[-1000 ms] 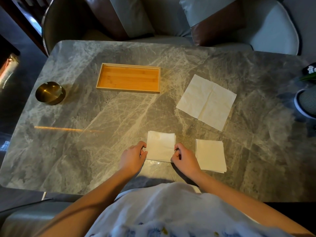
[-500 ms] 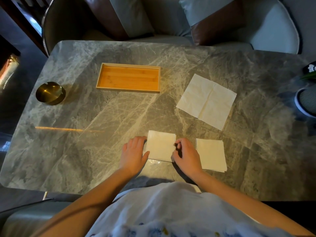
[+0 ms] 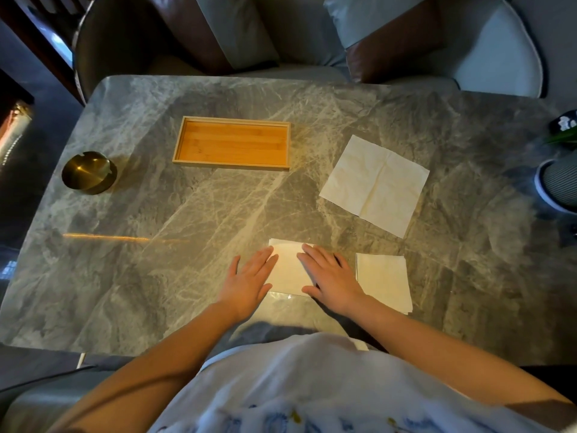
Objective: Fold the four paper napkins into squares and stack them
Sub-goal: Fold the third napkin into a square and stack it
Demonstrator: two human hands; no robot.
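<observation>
A folded white napkin lies near the table's front edge. My left hand rests flat on its left side and my right hand lies flat on its right side, fingers spread, pressing it down. Just to the right sits a stack of folded napkins, untouched. Farther back on the right an unfolded napkin lies spread out with crease lines showing.
A shallow wooden tray stands at the back centre of the grey marble table. A brass ashtray sits at the left. A ribbed pot with a plant is at the right edge. Chairs stand behind the table.
Both hands went from pinching the folded napkin's side edges to lying flat on top of it, fingers extended forward. The napkin stays in place.
</observation>
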